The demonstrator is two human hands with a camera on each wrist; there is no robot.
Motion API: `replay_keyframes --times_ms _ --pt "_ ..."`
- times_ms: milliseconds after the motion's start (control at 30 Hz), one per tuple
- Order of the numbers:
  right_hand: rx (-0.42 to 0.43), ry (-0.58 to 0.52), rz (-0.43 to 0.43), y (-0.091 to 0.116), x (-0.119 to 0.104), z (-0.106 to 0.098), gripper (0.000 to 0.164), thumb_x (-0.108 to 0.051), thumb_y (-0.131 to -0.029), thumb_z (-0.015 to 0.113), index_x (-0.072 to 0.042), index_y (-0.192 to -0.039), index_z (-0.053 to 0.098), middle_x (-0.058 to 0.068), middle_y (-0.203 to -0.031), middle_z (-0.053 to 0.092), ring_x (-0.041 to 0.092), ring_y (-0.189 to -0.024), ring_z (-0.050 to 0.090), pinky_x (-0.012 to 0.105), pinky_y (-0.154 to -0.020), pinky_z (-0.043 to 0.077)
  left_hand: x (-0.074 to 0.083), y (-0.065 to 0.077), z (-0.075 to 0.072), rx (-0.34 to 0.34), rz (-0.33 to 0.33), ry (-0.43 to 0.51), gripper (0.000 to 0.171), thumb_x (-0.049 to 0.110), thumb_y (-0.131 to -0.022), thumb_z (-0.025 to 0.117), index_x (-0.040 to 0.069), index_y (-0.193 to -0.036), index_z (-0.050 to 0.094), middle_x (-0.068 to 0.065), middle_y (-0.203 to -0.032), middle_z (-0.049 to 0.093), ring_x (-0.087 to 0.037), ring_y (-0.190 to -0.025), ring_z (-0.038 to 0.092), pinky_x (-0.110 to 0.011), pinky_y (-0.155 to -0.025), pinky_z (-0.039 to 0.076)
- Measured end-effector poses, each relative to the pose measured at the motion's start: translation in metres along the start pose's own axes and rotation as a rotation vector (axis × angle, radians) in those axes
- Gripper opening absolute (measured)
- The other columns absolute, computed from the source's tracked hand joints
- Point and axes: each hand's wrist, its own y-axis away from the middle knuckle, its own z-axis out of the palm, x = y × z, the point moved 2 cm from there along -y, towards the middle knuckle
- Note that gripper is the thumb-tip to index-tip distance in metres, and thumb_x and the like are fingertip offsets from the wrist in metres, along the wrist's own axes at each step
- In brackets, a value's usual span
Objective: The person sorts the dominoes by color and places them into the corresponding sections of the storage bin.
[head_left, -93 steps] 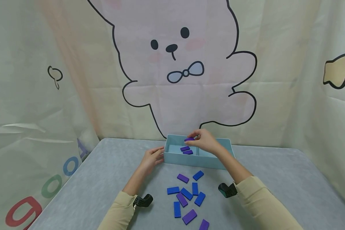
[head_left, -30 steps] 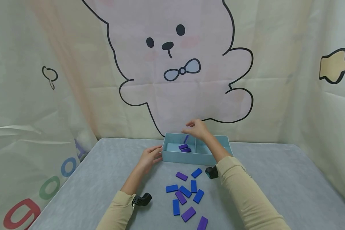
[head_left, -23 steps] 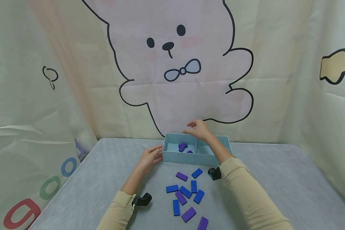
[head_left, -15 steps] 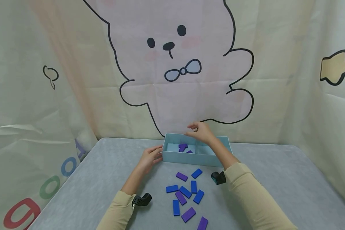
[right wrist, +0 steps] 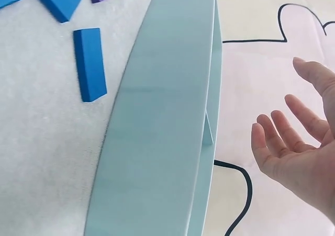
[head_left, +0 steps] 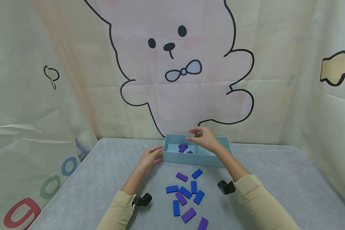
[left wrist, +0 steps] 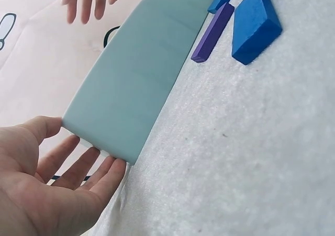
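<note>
A light blue box (head_left: 178, 157) with a divider stands near the table's far edge. Several purple blocks (head_left: 182, 148) lie in its left compartment. My left hand (head_left: 148, 159) touches the box's left end. In the left wrist view its fingertips (left wrist: 119, 165) rest along that end wall, thumb at the upper corner. Over the box, near the divider, hovers my right hand (head_left: 204, 139); nothing is between its loosely spread fingers, as the right wrist view confirms, with the hand (right wrist: 306, 147) apart from the box.
Several blue blocks (head_left: 176, 208) and purple blocks (head_left: 188, 215) lie scattered on the grey table (head_left: 97, 191) in front of the box. Behind the table hangs a curtain (head_left: 276, 105) printed with a bear. Black wrist cameras (head_left: 142, 199) sit by both cuffs.
My right hand let a purple block drop into the left compartment, where it tumbled onto the others. Since then that hand has drawn slightly back and to the right. My left hand stays put.
</note>
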Motion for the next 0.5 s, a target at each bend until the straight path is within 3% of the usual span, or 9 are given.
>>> replay_keyframes --times_ms 500 --pt "-0.014 -0.022 -0.060 0.032 0.006 0.002 0.041 -0.019 -0.098 0.076 0.002 -0.132 0.068 0.021 -0.134 0.069 0.039 -0.117 0.068 0.045 -0.089 0.063 0.000 0.000 0.001 0.002 0.003 0.003 0.046 0.018 -0.110 0.057 -0.010 -0.146 0.055 -0.031 -0.153 0.052 -0.046 -0.135 0.058 -0.055 -0.111 0.050"
